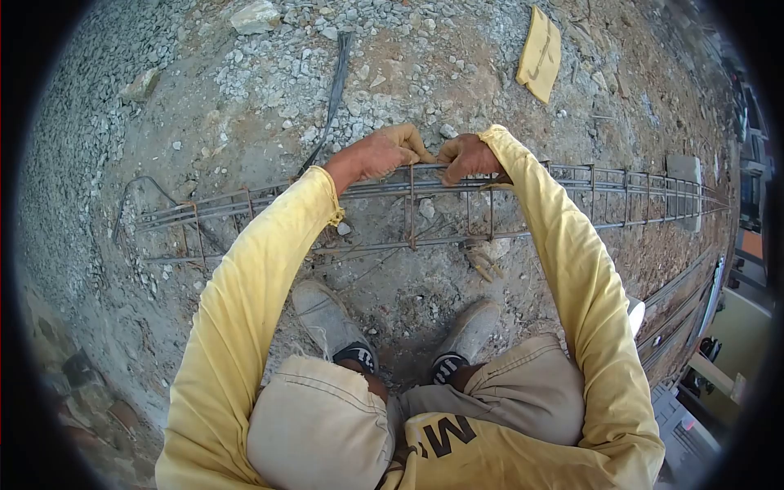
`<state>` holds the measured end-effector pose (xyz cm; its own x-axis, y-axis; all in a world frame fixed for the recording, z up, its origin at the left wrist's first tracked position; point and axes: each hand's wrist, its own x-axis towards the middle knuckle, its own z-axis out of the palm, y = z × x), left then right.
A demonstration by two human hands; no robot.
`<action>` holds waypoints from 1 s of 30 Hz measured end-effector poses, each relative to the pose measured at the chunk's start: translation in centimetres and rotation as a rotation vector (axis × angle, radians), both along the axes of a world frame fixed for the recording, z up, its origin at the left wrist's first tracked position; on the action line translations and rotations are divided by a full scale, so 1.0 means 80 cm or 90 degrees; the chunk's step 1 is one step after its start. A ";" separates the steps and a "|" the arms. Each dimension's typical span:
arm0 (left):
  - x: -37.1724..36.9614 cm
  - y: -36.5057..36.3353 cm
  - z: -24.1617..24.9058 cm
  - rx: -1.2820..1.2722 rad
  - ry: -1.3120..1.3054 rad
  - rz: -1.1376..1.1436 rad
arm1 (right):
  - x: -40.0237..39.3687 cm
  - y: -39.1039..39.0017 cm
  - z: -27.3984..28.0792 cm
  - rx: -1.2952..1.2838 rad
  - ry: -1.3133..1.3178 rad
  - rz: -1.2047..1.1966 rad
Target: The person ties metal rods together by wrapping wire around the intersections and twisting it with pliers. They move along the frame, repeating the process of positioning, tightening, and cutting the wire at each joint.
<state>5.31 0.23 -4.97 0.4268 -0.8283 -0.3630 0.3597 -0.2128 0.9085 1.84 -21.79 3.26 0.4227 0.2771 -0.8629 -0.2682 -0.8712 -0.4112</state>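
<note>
Rust-brown and grey steel makes up the long reinforcement cage (441,189), which lies crosswise just under the fingers and runs well out to either side of them. One upright stirrup (412,212) drops from the top bar right beside the fingertips. The left hand (388,153) is bent at the wrist, its fingers curled and drawn close to the thumb at that bar; the right hand (467,158) faces it, fingers bent down over the same bar. I cannot tell whether either closes on the steel or on something thin, as the tips hide it.

The step in hand looks like fine two-handed work where stirrup and bar meet. The next move seems to call for steady fingertips and the stirrup kept square to the bar.

Nearer the body than the fingers, slightly right, a hand tool (483,263), perhaps pincers, lies on the ground by the lower bar. Closer in stand two shoes (331,318). Beyond the fingers, a black strap (333,94) stretches away leftward and a yellow piece (540,55) lies farther right, among loose gravel (286,77).
</note>
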 end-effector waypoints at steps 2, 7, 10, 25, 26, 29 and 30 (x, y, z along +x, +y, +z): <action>0.001 0.000 0.000 0.044 -0.037 -0.014 | -0.001 -0.001 0.002 0.022 -0.005 0.006; 0.002 -0.004 0.010 0.121 -0.123 -0.036 | -0.026 -0.024 -0.022 0.080 -0.211 0.030; 0.005 -0.005 0.007 0.127 -0.136 -0.052 | -0.045 -0.022 0.001 0.027 -0.362 0.039; 0.009 -0.004 0.000 0.062 0.019 -0.003 | -0.106 0.004 -0.005 -0.065 -0.539 -0.061; 0.009 -0.004 0.002 0.071 0.011 -0.005 | -0.104 0.005 -0.006 -0.056 -0.539 -0.069; 0.008 -0.007 0.005 0.094 -0.014 -0.010 | -0.100 0.010 -0.012 -0.048 -0.601 -0.034; 0.009 -0.009 0.002 0.101 -0.023 -0.012 | -0.097 0.013 -0.012 -0.047 -0.632 -0.011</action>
<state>6.04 -0.48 -4.81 0.4264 -0.7700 -0.4746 0.3220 -0.3612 0.8752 -5.94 -20.74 2.30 0.9659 0.2234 -0.1307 0.1545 -0.9029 -0.4011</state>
